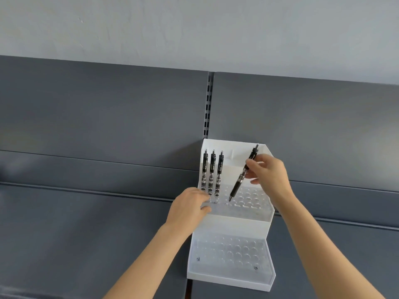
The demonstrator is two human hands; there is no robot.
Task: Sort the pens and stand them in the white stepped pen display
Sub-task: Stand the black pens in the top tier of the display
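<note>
One black pen [241, 175] slants tip-down over the upper tier of the white stepped display [228, 275], pinched near its clip by your right hand [269, 175], beside three pens [212, 171] standing upright at the tier's left end. Your left hand [190, 206] rests, fingers relaxed, on the display's left edge. Entered at this tilt, the tip may miss its hole or nudge the nearest pen.

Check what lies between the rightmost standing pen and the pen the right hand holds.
Only empty holes on the upper step of the white display, per the head view.
</note>
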